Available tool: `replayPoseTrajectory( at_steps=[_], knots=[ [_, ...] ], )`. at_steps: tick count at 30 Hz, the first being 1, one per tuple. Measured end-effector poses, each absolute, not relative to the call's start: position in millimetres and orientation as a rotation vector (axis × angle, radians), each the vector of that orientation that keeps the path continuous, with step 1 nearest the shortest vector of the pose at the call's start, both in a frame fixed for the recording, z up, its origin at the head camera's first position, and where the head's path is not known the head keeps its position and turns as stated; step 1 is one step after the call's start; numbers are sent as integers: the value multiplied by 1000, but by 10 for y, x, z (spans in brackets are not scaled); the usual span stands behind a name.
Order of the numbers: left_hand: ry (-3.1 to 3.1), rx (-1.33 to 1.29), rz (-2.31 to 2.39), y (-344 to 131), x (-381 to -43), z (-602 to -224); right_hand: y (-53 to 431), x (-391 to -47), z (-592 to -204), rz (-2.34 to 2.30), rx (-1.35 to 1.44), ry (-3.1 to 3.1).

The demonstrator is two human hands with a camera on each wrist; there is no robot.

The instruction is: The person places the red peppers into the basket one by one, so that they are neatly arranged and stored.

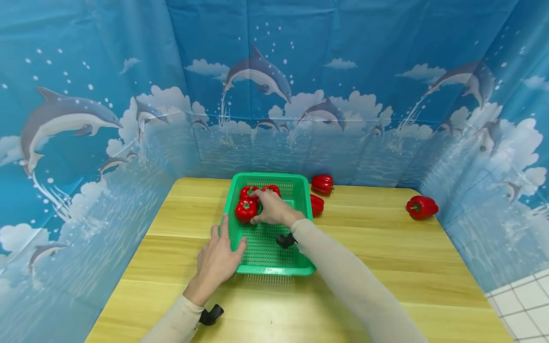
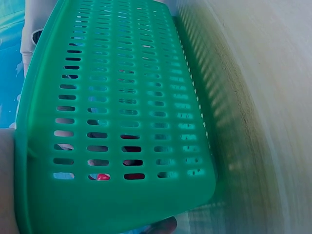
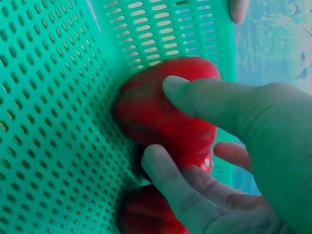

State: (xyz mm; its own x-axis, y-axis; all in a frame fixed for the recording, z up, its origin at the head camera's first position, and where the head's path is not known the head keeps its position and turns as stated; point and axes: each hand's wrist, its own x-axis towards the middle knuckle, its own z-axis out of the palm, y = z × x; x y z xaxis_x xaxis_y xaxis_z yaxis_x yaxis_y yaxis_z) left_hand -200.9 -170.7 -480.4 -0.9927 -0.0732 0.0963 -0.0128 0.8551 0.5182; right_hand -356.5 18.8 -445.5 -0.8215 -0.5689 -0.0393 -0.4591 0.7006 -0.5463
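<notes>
A green perforated plastic basket point(image 1: 274, 270) stands on the wooden table, with red bell peppers in its far left part. My right hand point(image 1: 274, 209) reaches over the right rim and holds the nearest bell pepper point(image 1: 245, 212). In the right wrist view the thumb lies on that bell pepper point(image 3: 161, 105), with the fingers along its other side. Below it another red pepper point(image 3: 146, 212) is partly hidden by the hand. My left hand point(image 1: 218, 257) holds the basket's left side, thumb over the rim and fingers outside. The left wrist view shows the slotted wall point(image 2: 117, 209) and a fingertip.
Right of the basket lie a red bell pepper point(image 1: 322, 184) and another pepper point(image 1: 317, 205) partly hidden by the rim. One more bell pepper point(image 1: 422, 207) sits near the table's far right edge. A blue dolphin-print curtain point(image 1: 360, 57) encloses the table point(image 1: 386, 257) at the back and sides.
</notes>
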Motion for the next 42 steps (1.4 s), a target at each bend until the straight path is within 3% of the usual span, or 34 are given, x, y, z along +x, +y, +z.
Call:
replayPoseTrajectory(
  at_steps=[21, 42],
  knots=[
    [-2924, 88, -815, -1711, -2006, -4806, 728, -3581, -4108, -853, -825, 2711],
    [-2913, 88, -835, -1704, -2012, -4807, 1322, -3648, -4072, -1009, -905, 2787]
  ],
)
